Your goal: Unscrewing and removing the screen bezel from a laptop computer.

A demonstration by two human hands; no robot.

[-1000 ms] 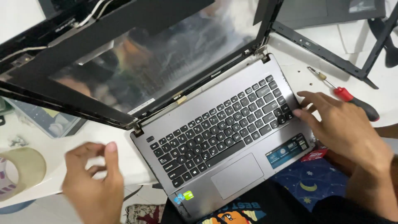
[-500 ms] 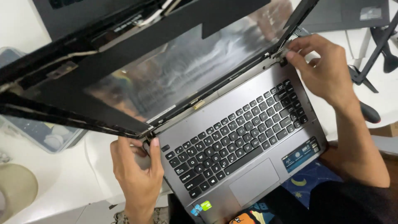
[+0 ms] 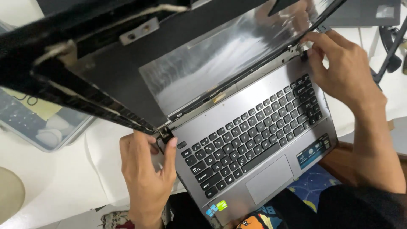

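- We see a grey laptop [image 3: 258, 140] lying open across the lap and the edge of a white table [image 3: 55, 186], with its keyboard [image 3: 254, 135] facing up and the touchpad [image 3: 271, 180] toward the body.
- The screen panel [image 3: 212, 68] stands tilted back, bare and shiny, with its black frame [image 3: 85, 95] hanging loose in front of it on the left.
- Our left hand [image 3: 146, 169] sits at the near left corner of the laptop; its thumb and fingers are curled narrow and pinch at the left hinge [image 3: 164, 136].
- Our right hand [image 3: 345, 70] reaches to the far right corner; its fingertips are bunched close together and press on the right hinge [image 3: 303, 53], just where the screen meets the base.
- We cannot tell whether either hand holds a small part between its fingers.
- A clear plastic box [image 3: 42, 123] lies on the table to the left, partly hidden behind the loose frame.
- A colourful sticker [image 3: 216, 208] marks the palm rest near the front left corner, and a blue one [image 3: 313, 150] sits at the front right.
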